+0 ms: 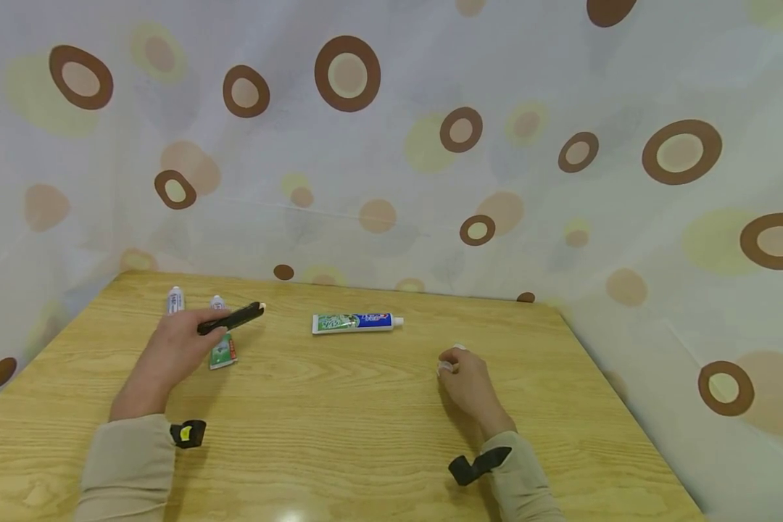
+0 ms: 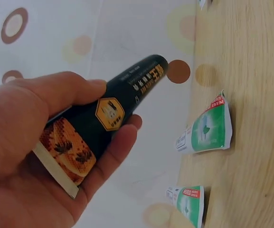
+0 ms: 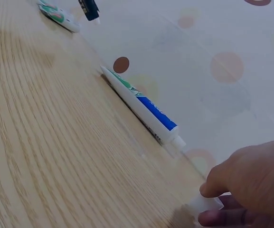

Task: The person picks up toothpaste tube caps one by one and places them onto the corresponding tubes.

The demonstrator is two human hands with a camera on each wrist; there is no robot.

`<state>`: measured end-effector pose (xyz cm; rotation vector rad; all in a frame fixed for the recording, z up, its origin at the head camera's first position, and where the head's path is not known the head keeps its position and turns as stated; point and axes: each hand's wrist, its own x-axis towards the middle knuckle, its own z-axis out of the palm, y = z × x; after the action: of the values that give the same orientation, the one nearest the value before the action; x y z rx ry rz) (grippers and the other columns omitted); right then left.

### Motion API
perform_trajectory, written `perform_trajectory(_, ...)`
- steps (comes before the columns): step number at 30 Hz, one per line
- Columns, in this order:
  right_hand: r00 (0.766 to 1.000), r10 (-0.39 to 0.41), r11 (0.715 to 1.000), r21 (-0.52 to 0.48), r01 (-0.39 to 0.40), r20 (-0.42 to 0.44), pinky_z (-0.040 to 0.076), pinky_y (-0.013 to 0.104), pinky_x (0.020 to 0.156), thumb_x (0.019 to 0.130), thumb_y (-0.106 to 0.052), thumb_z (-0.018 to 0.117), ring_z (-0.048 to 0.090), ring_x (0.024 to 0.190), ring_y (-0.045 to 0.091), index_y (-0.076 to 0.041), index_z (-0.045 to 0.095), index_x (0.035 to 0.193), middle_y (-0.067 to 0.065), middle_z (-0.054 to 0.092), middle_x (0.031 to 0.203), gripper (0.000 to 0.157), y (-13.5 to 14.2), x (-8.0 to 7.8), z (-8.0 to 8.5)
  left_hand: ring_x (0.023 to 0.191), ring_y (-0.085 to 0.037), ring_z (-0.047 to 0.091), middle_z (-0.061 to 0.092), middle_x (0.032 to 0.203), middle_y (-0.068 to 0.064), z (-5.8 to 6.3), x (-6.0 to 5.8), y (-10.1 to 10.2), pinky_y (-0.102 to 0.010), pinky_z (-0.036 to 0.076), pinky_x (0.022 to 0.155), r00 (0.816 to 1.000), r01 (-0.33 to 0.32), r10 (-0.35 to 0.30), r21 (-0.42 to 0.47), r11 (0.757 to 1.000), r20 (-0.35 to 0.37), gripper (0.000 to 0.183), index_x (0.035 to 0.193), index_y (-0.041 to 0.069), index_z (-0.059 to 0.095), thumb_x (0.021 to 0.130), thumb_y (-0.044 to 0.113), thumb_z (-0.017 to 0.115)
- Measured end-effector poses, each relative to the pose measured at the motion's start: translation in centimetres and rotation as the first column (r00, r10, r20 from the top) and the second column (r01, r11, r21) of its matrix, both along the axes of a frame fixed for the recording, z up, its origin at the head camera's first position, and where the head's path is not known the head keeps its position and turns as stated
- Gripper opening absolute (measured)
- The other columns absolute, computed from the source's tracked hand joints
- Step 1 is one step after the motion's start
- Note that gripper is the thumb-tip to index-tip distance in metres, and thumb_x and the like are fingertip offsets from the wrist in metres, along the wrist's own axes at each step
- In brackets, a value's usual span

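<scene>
My left hand (image 1: 176,346) grips a dark toothpaste tube (image 2: 127,95) above the table's left side. This tube has a honeycomb-and-bee print near its flat end, and its narrow end points right in the head view. On the right, my right hand (image 1: 471,383) is low at the tabletop, thumb and fingers pinching a small white object (image 3: 206,203). Most of that object is hidden by the fingers; I cannot tell what it is. Between the hands lies a green, blue and white toothpaste tube (image 1: 355,323), its white cap toward the right.
Two green-and-white toothpaste tubes lie by the left hand: one (image 1: 223,354) beneath the held tube, another (image 1: 176,297) partly behind the hand. A patterned curtain (image 1: 391,145) rises behind the wooden table (image 1: 339,428) and along its right side.
</scene>
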<state>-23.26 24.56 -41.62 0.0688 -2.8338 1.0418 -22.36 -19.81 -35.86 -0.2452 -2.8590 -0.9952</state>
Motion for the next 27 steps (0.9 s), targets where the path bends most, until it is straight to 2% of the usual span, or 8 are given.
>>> perform_trajectory(9, 1.0, -0.003, 1.0, -0.003, 0.003, -0.005, 0.051, 0.03, 0.065, 0.096, -0.009, 0.06, 0.064, 0.083, 0.02, 0.002, 0.067, 0.113, 0.013, 0.067, 0.108, 0.021, -0.1, 0.1, 0.2, 0.052, -0.013, 0.04, 0.062, 0.132, -0.025, -0.4, -0.1, 0.4, -0.03, 0.037, 0.047, 0.998, 0.048, -0.044, 0.122, 0.991, -0.034, 0.032, 0.129, 0.01, 0.067, 0.099, 0.018, 0.06)
perform_trajectory(11, 1.0, -0.002, 1.0, -0.011, 0.002, -0.01, 0.049, 0.029, 0.063, 0.096, -0.009, 0.061, 0.062, 0.08, 0.019, 0.002, 0.067, 0.113, 0.013, 0.067, 0.107, 0.022, -0.2, 0.1, 0.3, 0.048, -0.011, 0.034, 0.061, 0.134, -0.022, -0.5, -0.1, 0.5, -0.029, 0.036, 0.045, 0.998, 0.059, -0.055, 0.144, 0.988, -0.03, 0.03, 0.126, 0.013, 0.069, 0.099, 0.019, 0.061)
perform_trajectory(14, 1.0, -0.002, 1.0, -0.021, 0.001, -0.015, 0.048, 0.028, 0.061, 0.096, -0.009, 0.061, 0.06, 0.077, 0.018, 0.003, 0.067, 0.113, 0.013, 0.067, 0.105, 0.021, -0.3, 0.2, 0.4, 0.049, -0.01, 0.033, 0.062, 0.134, -0.021, -0.7, -0.2, 0.7, -0.029, 0.034, 0.044, 0.997, 0.072, -0.07, 0.171, 0.983, -0.015, 0.029, 0.125, 0.014, 0.07, 0.098, 0.02, 0.062)
perform_trajectory(20, 1.0, -0.009, 0.999, -0.035, 0.009, -0.006, 0.051, 0.03, 0.068, 0.096, -0.01, 0.062, 0.063, 0.087, 0.021, 0.002, 0.068, 0.114, 0.012, 0.067, 0.107, 0.022, -0.4, 0.1, 0.6, 0.053, -0.011, 0.042, 0.063, 0.134, -0.018, -0.8, -0.3, 1.1, -0.028, 0.035, 0.046, 0.997, 0.07, -0.074, 0.189, 0.979, 0.016, 0.03, 0.125, 0.018, 0.071, 0.096, 0.023, 0.066)
perform_trajectory(23, 1.0, -0.001, 0.999, -0.045, 0.001, -0.002, 0.053, 0.034, 0.075, 0.096, -0.011, 0.062, 0.064, 0.095, 0.024, 0.001, 0.068, 0.115, 0.013, 0.066, 0.111, 0.023, -0.4, 0.2, 0.7, 0.061, -0.013, 0.055, 0.061, 0.136, -0.017, -0.8, -0.4, 1.4, -0.029, 0.043, 0.05, 0.995, 0.088, -0.096, 0.212, 0.973, 0.026, 0.031, 0.126, 0.018, 0.07, 0.095, 0.023, 0.066)
perform_trajectory(25, 1.0, 0.012, 0.998, -0.054, -0.012, -0.004, 0.054, 0.036, 0.077, 0.096, -0.01, 0.062, 0.065, 0.097, 0.025, 0.001, 0.068, 0.115, 0.013, 0.066, 0.113, 0.023, -0.4, 0.2, 0.7, 0.074, -0.018, 0.063, 0.06, 0.137, -0.017, -0.8, -0.4, 1.5, -0.03, 0.05, 0.057, 0.993, 0.107, -0.117, 0.228, 0.968, 0.027, 0.032, 0.127, 0.018, 0.07, 0.095, 0.023, 0.066)
perform_trajectory(27, 1.0, 0.025, 0.998, -0.058, -0.025, -0.007, 0.054, 0.036, 0.077, 0.095, -0.009, 0.063, 0.064, 0.096, 0.025, 0.001, 0.068, 0.115, 0.014, 0.066, 0.113, 0.023, -0.4, 0.2, 0.7, 0.078, -0.019, 0.063, 0.061, 0.136, -0.016, -0.9, -0.5, 1.7, -0.031, 0.052, 0.06, 0.991, 0.117, -0.128, 0.237, 0.964, 0.029, 0.032, 0.127, 0.018, 0.07, 0.095, 0.024, 0.067)
